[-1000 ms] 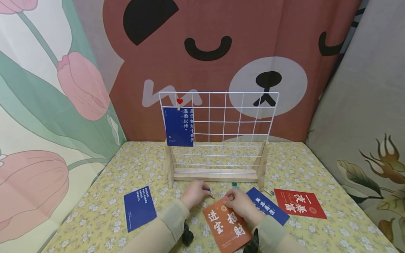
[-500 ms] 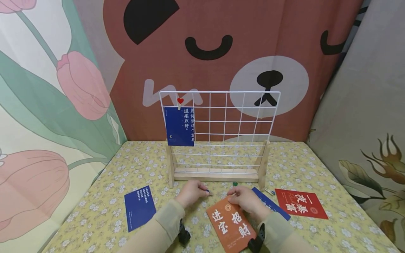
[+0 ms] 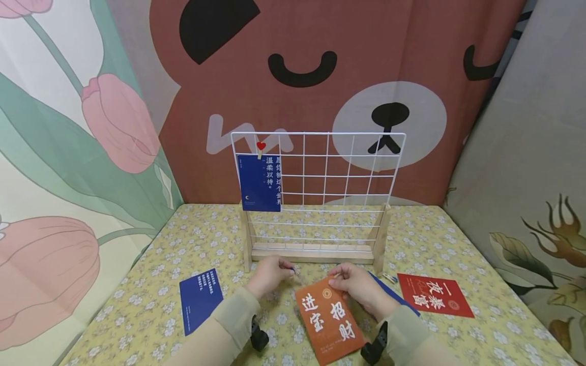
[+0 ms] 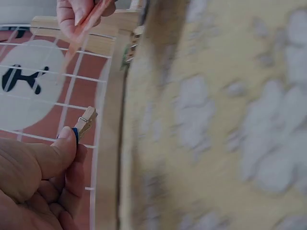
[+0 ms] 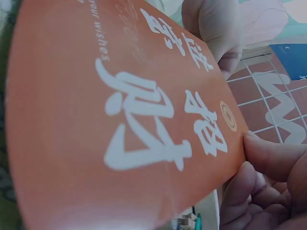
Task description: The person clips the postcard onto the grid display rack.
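My left hand (image 3: 269, 276) pinches a small wooden clothespin (image 4: 86, 119) by its blue decorated end, its bare wooden tip pointing away from the fingers. The right hand (image 3: 359, 285) grips an orange card (image 3: 326, 325) with white Chinese characters by its top right corner, between thumb and fingers. The card is tilted, top edge toward the rack. Both hands are just in front of a white wire grid rack (image 3: 325, 176) on a wooden stand. A dark blue card (image 3: 256, 185) hangs at the grid's upper left, under a clothespin with a red heart (image 3: 261, 146).
On the flowered tablecloth (image 3: 151, 310), a blue card (image 3: 201, 302) lies at left and a red card (image 3: 435, 295) at right. Another blue card (image 3: 398, 297) is mostly hidden behind my right hand and sleeve. Loose clothespins (image 3: 389, 277) lie by the rack's right foot.
My left hand has drawn left and slightly toward the rack with the clothespin. The right hand has shifted a little right with the orange card, now covering more of the blue card and the green clip.
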